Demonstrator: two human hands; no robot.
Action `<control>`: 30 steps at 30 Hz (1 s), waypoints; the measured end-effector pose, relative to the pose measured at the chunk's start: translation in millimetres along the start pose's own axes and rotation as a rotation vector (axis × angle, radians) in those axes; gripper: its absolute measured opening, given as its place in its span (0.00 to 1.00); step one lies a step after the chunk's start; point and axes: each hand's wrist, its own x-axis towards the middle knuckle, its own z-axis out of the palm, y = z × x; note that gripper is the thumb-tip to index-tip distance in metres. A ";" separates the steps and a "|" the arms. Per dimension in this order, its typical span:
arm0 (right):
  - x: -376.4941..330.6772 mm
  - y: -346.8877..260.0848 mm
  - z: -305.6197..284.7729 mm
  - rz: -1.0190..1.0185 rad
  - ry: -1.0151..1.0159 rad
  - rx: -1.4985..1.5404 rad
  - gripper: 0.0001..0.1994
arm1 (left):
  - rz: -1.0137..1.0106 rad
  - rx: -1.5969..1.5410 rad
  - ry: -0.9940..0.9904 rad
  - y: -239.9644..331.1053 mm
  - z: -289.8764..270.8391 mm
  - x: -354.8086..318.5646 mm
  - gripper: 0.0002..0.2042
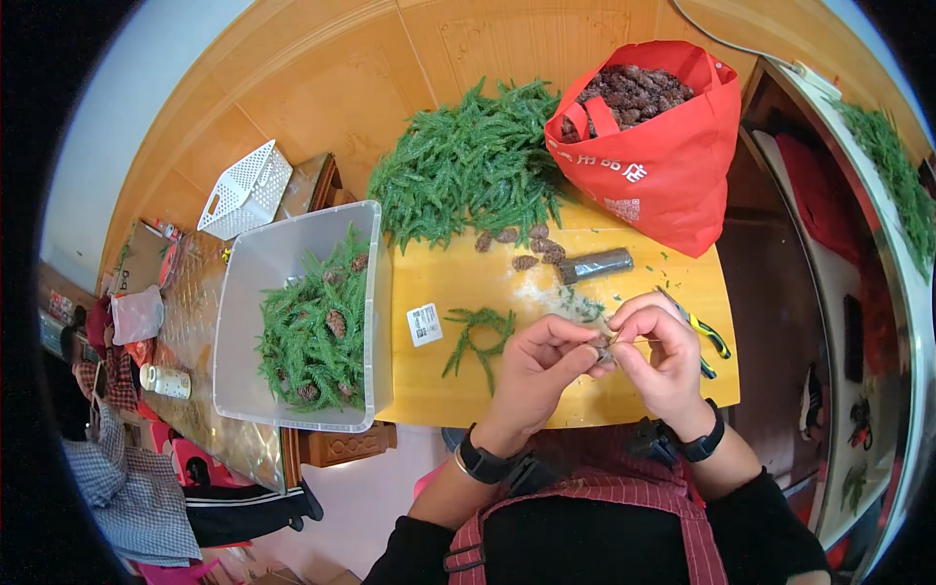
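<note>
Just above the yellow wooden tabletop (458, 395), we pinch a small brown pine cone (602, 346) between both hands; its axis is too hidden to tell. Our left hand (536, 366) closes fingertips on it, and our right hand (663, 356) pinches it too. Beyond lie a green fir sprig (475, 336), yellow-handled pliers (707, 331), then a red bag of cones (663, 146).

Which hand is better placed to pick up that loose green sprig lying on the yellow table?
Left. The left hand sits right beside the sprig, while the right hand is on the far side, pinching the small pinecone and thin wire.
</note>
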 end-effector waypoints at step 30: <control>-57.7 38.3 -110.3 0.675 0.032 -0.359 0.05 | -0.053 -0.346 0.045 16.5 -23.0 1.9 0.07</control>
